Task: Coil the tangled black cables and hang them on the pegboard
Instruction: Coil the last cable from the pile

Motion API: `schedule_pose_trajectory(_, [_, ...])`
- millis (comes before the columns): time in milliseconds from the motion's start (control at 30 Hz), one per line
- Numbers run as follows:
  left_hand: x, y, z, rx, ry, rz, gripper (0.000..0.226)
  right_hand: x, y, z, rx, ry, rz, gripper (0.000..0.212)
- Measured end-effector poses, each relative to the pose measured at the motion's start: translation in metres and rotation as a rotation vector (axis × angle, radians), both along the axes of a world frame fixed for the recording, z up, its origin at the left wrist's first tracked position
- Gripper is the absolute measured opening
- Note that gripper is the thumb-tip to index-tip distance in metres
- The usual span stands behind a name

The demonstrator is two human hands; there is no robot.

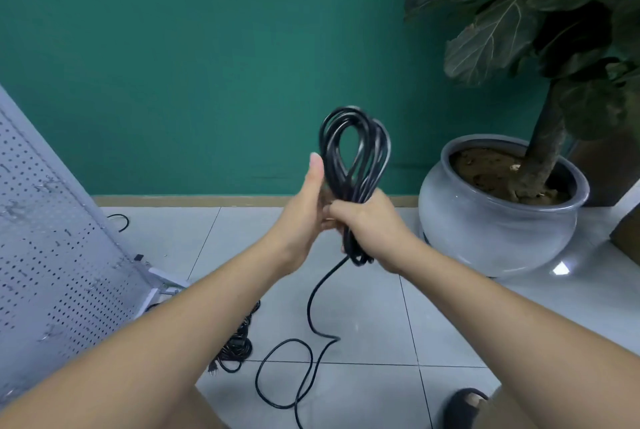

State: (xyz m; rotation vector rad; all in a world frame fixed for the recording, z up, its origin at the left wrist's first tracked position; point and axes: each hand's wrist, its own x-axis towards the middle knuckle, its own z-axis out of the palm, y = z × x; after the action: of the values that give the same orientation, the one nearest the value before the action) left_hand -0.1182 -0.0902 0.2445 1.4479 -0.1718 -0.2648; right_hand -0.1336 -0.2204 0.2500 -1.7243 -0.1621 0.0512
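A coiled black cable [356, 148] stands upright in front of me, several loops bunched together. My right hand [367, 220] grips the bundle at its lower part, fingers wrapped round it. My left hand [308, 200] lies against the left side of the coil, thumb pointing up; its fingers are hidden behind the right hand. The cable's loose tail [311, 311] hangs from the bundle and curls in a loop on the floor tiles. A second tangled black cable [239, 349] with a plug lies on the floor by my left forearm. The white pegboard [52, 238] leans at the left.
A large grey plant pot [498, 217] with a leafy plant stands at the right against the green wall. A short black cable piece [121, 220] lies behind the pegboard's edge. The pegboard's white foot [162, 286] sticks out on the tiles. My sandalled foot [464, 404] shows bottom right.
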Motion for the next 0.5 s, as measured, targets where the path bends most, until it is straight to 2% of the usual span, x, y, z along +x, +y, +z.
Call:
schedule_pose_trajectory(67, [-0.007,-0.005,-0.023,0.105,0.026,-0.006,0.073,0.006,-0.009,0.004,0.039,-0.055,-0.100,0.019])
schedule_pose_trajectory(167, [-0.022,-0.012,-0.048,0.259,0.067,-0.087,0.047,0.012,-0.023,0.004,0.081,-0.087,-0.239,0.051])
schedule_pose_trajectory(233, [-0.031,-0.018,-0.054,0.343,0.036,-0.123,0.039,0.015,-0.029,0.006,0.105,-0.078,-0.290,0.060])
schedule_pose_trajectory(333, [-0.042,-0.021,-0.058,0.510,-0.014,-0.171,0.024,0.018,-0.036,0.008,0.105,-0.101,-0.355,0.063])
schedule_pose_trajectory(433, [-0.054,-0.021,-0.055,0.573,-0.043,-0.276,0.009,0.021,-0.044,0.012,0.059,-0.151,-0.451,0.056])
schedule_pose_trajectory(500, [-0.058,-0.021,-0.046,0.611,-0.102,-0.256,0.011,0.025,-0.052,0.014,0.000,-0.160,-0.493,0.058])
